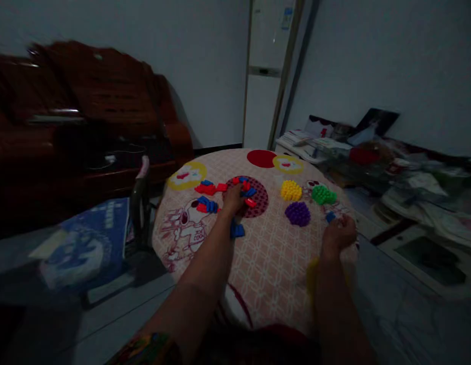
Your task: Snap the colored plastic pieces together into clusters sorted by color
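My left hand (233,199) reaches over the dark red spotted circle on the round table (258,253). Its fingers look apart, at the edge of a loose group of red and blue plastic pieces, a blue piece (250,192) and a red piece (250,203) lying just right of them. Another blue piece (238,230) rests below that wrist. At the table's right edge my right hand (340,233) is closed, with a small blue block (330,217) showing at its fingertips. Beyond it sits a green cluster (323,194); a purple cluster (298,214) and yellow cluster (290,190) lie left.
More red pieces (205,189) and blue pieces (208,205) lie left of my left hand. A chair with a blue cover (99,238) stands to the left, before a wooden sofa (94,96). On the right is a cabinet heaped with papers and bags (414,177).
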Demonstrator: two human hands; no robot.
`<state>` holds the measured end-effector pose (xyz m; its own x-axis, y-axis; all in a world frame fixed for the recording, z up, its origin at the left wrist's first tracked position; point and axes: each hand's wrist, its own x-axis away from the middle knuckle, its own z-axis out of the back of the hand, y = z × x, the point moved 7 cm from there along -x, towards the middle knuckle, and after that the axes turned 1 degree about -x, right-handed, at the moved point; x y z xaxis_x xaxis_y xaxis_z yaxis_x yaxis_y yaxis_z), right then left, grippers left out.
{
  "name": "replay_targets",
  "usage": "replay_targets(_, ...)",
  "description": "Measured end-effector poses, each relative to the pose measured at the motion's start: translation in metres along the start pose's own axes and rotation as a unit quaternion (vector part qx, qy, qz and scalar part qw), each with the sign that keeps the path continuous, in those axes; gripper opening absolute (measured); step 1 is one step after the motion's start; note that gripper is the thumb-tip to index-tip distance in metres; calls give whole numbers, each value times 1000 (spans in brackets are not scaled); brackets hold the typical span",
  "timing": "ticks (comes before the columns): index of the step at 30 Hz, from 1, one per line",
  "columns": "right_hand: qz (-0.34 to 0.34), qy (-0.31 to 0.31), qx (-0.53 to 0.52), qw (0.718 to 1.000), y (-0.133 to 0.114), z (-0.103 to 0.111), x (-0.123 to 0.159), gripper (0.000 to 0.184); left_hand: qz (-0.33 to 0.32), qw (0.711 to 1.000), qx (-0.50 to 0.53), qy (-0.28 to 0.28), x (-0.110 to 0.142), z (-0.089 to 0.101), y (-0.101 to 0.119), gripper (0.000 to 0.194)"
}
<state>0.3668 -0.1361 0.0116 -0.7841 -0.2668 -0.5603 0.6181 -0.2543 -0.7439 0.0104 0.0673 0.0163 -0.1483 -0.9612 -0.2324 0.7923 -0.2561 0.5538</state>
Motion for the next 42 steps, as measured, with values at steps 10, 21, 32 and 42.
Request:
replay_targets(10,163,-121,-179,963,-84,-21,51,43,-249,944,214,-4,36,2,106,66)
replay_targets(21,81,-168,-249,950,-74,-31,48,37,-404,884,229,-56,76,-40,154,63)
replay_targets(32,-81,86,-89,989,10,17,-36,12,-300,923,236,-39,54,-41,127,35)
replay_targets(42,-34,-36,-18,999,16,-18,-36,24,-261,945,196,-26,47,-34,118,29)
